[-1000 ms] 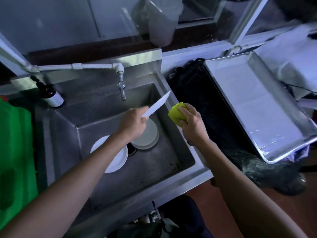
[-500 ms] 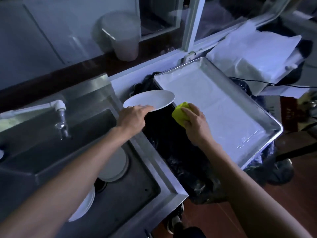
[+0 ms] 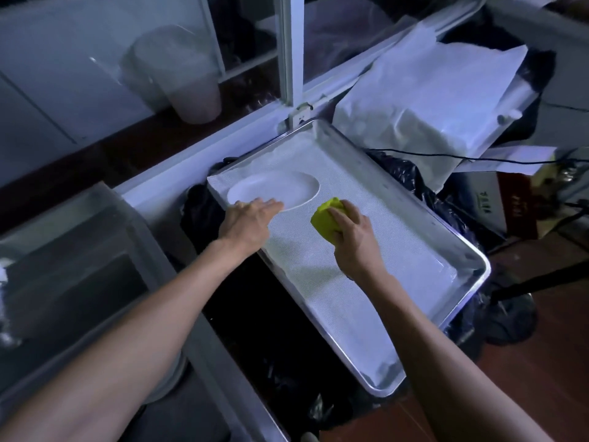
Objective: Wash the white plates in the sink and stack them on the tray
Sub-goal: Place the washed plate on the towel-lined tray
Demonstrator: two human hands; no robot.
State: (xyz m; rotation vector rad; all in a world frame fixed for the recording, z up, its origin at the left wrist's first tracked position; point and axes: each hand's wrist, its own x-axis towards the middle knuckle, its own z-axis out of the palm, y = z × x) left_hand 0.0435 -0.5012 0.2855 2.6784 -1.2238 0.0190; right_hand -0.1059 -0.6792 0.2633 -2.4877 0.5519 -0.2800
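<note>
Lying flat and face up, a white plate (image 3: 274, 189) is seen at the far left corner of the metal tray (image 3: 468, 269), on the pale textured liner (image 3: 334, 282) that covers the tray's floor. As viewed, the plate reads as an oval whose long axis runs left to right, roughly along the tray's short side, while the tray's own long axis runs from far left to near right. The plate's near edge is covered by the left hand (image 3: 247, 223), whose fingers are stretched forward and lie nearly straight over the rim; whether the thumb is tucked beneath the rim cannot be told. A yellow-green sponge (image 3: 326, 218) is gripped in the right hand (image 3: 353, 237), the fingers curled over its top, and it is held over the liner just right of the plate, apart from it. The steel sink (image 3: 105, 218) is seen at the left, dim and blurred, and part of another pale plate (image 3: 173, 376) shows under the left forearm. Black plastic sheeting (image 3: 255, 330) lies between sink and tray. Beyond the tray, crumpled white paper (image 3: 424, 100) is piled, and a translucent container (image 3: 178, 74) stands behind the window glass.
</note>
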